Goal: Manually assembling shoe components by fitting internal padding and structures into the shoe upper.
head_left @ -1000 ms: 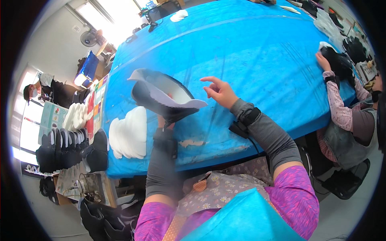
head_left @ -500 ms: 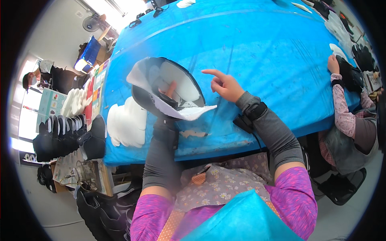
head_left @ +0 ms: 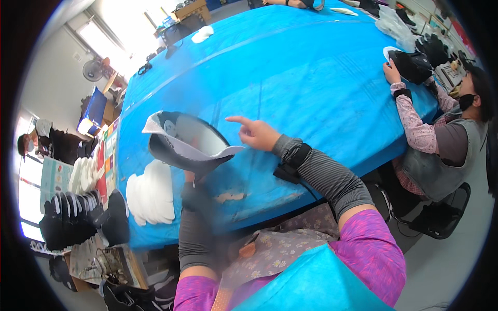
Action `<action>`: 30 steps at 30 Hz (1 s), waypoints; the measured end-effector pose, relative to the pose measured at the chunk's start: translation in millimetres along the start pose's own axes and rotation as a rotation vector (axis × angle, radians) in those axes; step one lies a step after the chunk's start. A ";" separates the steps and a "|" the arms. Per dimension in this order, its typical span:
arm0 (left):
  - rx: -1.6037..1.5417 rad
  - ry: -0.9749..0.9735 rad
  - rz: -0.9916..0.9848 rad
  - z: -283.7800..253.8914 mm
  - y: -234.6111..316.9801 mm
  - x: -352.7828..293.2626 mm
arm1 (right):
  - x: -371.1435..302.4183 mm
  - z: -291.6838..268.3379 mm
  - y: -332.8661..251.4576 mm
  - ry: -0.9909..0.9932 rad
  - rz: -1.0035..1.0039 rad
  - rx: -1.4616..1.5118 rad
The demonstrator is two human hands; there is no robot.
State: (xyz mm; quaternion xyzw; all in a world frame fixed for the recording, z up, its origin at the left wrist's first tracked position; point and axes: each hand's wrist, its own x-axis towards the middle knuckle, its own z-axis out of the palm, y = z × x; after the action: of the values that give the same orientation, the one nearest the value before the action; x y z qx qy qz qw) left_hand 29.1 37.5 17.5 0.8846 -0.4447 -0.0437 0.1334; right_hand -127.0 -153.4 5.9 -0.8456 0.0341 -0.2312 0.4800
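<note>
My left hand (head_left: pixel 190 177) holds up a dark boot upper (head_left: pixel 179 154) with a white fleecy lining, above the near left part of the table. Its wide opening faces up and to the right, and the pale lining edge flares outward. The upper hides most of this hand; only a bit by the wrist and a blurred skin-toned patch inside the opening show. To the right of the upper, my right hand (head_left: pixel 259 136) hovers with its index finger stretched toward the opening and the other fingers curled. It holds nothing and does not touch the upper.
White padded pieces (head_left: pixel 150 193) lie stacked at the table's left edge. Black boot uppers (head_left: pixel 70 217) stand in a row beyond it. A blue sheet covers the table (head_left: pixel 311 88). On the right, a seated co-worker (head_left: pixel 451 140) handles a black piece (head_left: pixel 410 66).
The view has shifted, bringing more of the co-worker and the table's far end into sight. The upper has tipped, showing less of its inside. My right index finger stays extended.
</note>
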 end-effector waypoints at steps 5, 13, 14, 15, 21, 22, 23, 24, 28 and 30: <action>-0.549 0.136 0.110 14.1 -27.3 -5.9 | 1.5 1.2 -5.3 -0.009 0.026 -0.021; -1.370 0.158 0.217 28.1 -36.6 -11.1 | 1.3 1.2 -5.8 -0.026 0.073 0.057; -1.437 0.146 0.234 28.9 -34.2 -12.0 | 1.0 0.9 -5.2 -0.031 0.072 0.061; -1.504 0.134 0.251 30.4 -31.4 -12.1 | 1.1 0.1 -4.4 -0.014 0.067 0.034; -2.009 -0.126 -0.082 30.3 -36.4 -1.0 | 3.4 3.5 -1.7 0.014 0.020 -0.030; -2.011 -0.118 -0.082 32.1 -38.6 -2.4 | 3.9 5.1 -1.3 0.033 -0.010 -0.038; -2.001 -0.117 0.183 32.2 -37.0 -3.9 | 3.3 5.2 -1.9 0.029 -0.011 -0.039; -1.987 -0.116 0.313 32.5 -35.1 -5.6 | 1.9 4.4 -2.5 0.025 0.010 -0.029; -1.727 0.112 -0.050 26.3 -16.7 -2.1 | -0.1 -0.2 -1.4 0.015 0.012 -0.091; -1.944 -0.158 -0.090 27.6 -31.0 -1.8 | 4.3 2.3 -12.3 0.006 0.012 -0.150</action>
State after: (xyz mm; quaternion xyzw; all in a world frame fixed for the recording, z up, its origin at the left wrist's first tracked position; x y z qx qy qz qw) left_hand 46.7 51.1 -17.6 0.3996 -0.1884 -0.4555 0.7729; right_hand -124.2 -146.2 16.7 -0.8783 0.0579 -0.2276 0.4165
